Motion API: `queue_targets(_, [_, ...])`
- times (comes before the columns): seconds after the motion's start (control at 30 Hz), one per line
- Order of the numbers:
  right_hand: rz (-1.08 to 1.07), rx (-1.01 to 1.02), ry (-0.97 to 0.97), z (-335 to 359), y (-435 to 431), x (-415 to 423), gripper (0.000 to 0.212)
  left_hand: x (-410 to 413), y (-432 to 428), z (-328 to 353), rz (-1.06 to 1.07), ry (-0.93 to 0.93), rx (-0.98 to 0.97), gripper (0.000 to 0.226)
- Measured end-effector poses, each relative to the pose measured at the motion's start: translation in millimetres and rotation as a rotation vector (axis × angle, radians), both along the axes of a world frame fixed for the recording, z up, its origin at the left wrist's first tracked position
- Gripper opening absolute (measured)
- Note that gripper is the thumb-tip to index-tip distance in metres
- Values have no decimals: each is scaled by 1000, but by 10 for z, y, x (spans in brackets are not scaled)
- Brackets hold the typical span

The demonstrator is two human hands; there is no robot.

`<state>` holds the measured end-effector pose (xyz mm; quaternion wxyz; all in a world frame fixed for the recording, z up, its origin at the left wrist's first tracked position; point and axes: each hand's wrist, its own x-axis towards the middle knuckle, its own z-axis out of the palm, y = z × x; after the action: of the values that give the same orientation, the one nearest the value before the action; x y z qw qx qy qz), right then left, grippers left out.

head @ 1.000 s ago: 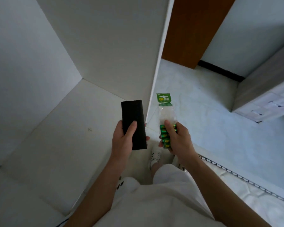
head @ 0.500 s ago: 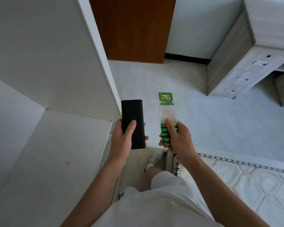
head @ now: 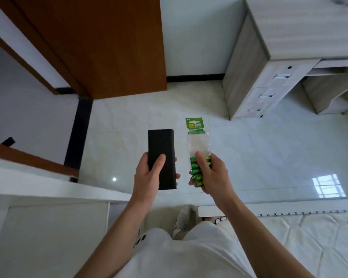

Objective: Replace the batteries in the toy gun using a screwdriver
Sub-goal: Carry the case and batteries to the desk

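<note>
A smooth, matt black case (head: 162,145) is gripped in the left hand (head: 147,177). Past the fingertips of the right hand (head: 214,177), the battery pack (head: 198,143) is seen as clear, crinkled plastic film topped by printed green card; under the fingers, glossy green wrappers are shown. Polished, reflective floor tiles (head: 269,157) are seen beyond.

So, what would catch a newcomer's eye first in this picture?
Two hands in the middle: the left hand holds a flat black box, the right hand a green pack of batteries. Behind them a brown door stands at the upper left, a grey desk at the upper right.
</note>
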<state>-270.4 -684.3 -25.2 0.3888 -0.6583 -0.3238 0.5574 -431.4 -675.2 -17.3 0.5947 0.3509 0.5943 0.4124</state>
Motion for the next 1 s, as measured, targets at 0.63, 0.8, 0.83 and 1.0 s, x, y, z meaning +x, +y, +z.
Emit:
queue_targets(0.63, [-524, -78, 16, -62, 998, 823, 30, 1111, 1845, -184, -485, 17, -67, 24])
queue_targets(0.8, [-712, -87, 14, -36, 1445, 871, 29, 1344, 2520, -201, -666, -13, -82, 22])
queue_targets(0.83, [-746, -88, 23, -22, 1549, 865, 28, 1372, 2657, -192, -700, -16, -79, 22])
queue_targets(1.0, [-875, -58, 41, 63, 1953, 836, 28, 1477, 3219, -127, -826, -23, -59, 21])
